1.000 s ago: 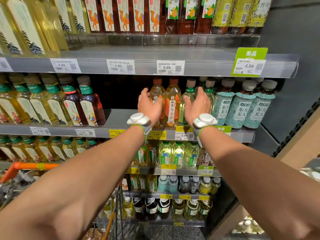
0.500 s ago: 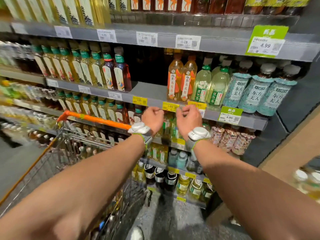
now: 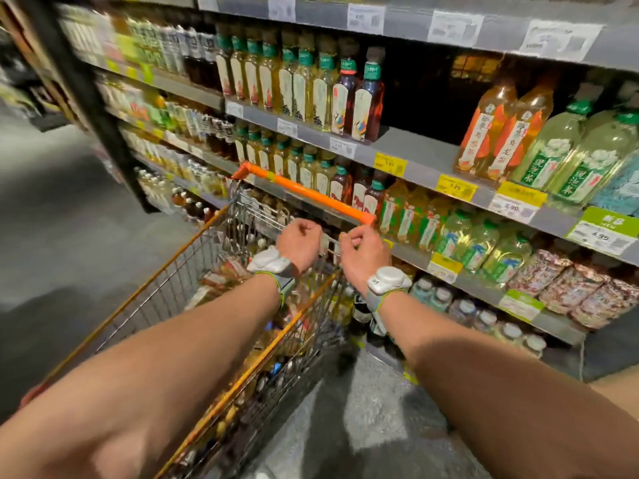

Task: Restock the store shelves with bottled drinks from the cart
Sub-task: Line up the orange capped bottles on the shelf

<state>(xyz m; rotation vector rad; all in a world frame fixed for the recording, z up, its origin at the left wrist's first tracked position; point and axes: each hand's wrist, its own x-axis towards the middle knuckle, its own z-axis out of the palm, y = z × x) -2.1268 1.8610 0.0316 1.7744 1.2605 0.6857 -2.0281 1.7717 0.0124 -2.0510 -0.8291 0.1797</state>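
Observation:
My left hand [image 3: 299,240] and my right hand [image 3: 363,252] hover side by side over the near end of the wire cart [image 3: 179,288], just below its orange handle [image 3: 304,192]. The fingers of both hands are loosely curled and hold nothing. Blurred bottles and packs [image 3: 238,271] lie inside the cart. On the grey shelf [image 3: 418,157] at upper right stand two amber tea bottles with orange labels [image 3: 498,133], beside pale green-label bottles [image 3: 570,150].
Left of the amber bottles is a dark gap [image 3: 422,105], then dark red bottles [image 3: 359,98] and a row of yellow tea bottles [image 3: 276,81]. Lower shelves [image 3: 446,267] hold more drinks. Grey aisle floor [image 3: 69,236] lies left of the cart.
Both hands have come down and back from the amber bottles on the shelf to above the cart. My view has swung down and left, bringing the cart into sight.

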